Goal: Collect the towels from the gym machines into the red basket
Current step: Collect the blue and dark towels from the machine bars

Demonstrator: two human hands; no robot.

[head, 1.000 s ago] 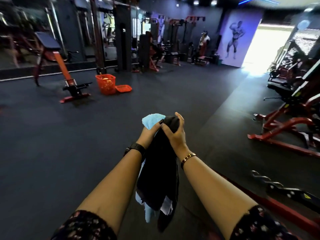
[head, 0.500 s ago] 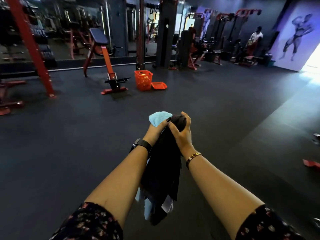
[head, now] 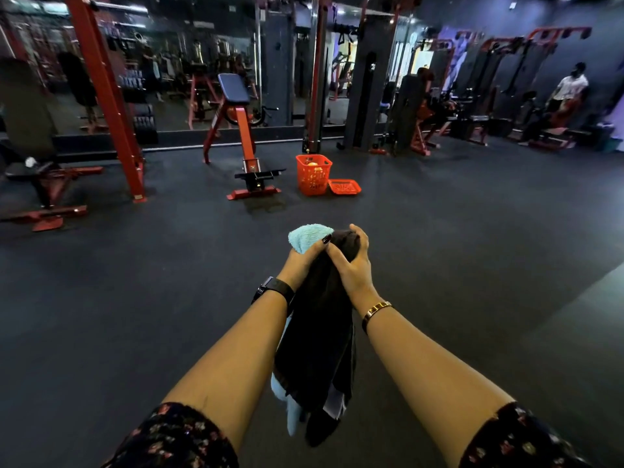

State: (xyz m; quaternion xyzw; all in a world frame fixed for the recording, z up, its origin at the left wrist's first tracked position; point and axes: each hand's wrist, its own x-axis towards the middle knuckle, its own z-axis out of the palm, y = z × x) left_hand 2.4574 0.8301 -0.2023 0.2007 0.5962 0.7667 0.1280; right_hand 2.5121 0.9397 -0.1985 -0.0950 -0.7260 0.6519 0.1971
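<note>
Head view. Left hand (head: pixel 301 262) and right hand (head: pixel 352 266) both clench the bunched top of one bundle. The black towel (head: pixel 317 349) hangs between the forearms; the blue towel (head: pixel 305 236) pokes out above the left fist.

Judged light, limp and not fragile. The ends dangle loose, so a hold at the gathered top suits.

Basket (head: pixel 313 179) stands on the floor well ahead, with a red tray (head: pixel 344 186) just beside it.

No brand or writing legible.
</note>
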